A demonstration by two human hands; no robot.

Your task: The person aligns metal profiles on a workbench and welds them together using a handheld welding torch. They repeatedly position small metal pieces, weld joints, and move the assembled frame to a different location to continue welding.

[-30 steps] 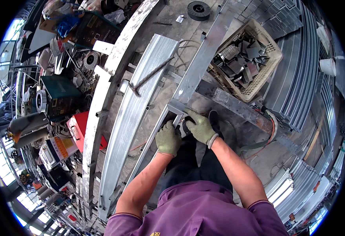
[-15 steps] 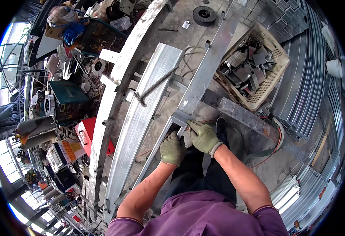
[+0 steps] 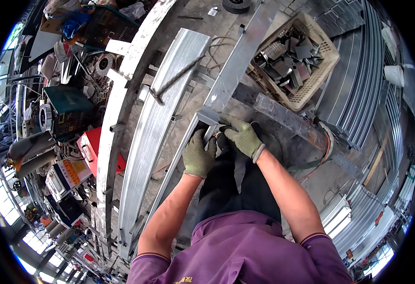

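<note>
A small bent piece of galvanized sheet metal [image 3: 208,116] sits across a long steel bar [image 3: 238,66] in front of me. My left hand [image 3: 198,155], in an olive-green knit glove, grips the piece's near left side, fingers up and thumb to the right. My gloved right hand [image 3: 242,137] holds its right end, with its fingers pointing left. The undersides of both grips are hidden. To the left, a metal-handled hammer [image 3: 176,79] lies on a wide galvanized channel [image 3: 162,109], touched by neither hand.
A beige plastic crate [image 3: 328,61] of metal offcuts stands at the far right. Long steel profiles [image 3: 345,94] are stacked beyond it. A rusty cross beam [image 3: 293,120] runs to the right. Left are a whitish beam [image 3: 110,142], a red box [image 3: 94,150] and a teal machine [image 3: 67,106].
The view has shifted, so the surroundings sit higher and farther left. Both hands stay at the metal piece; the left fingers now reach up more, with the thumb apart.
</note>
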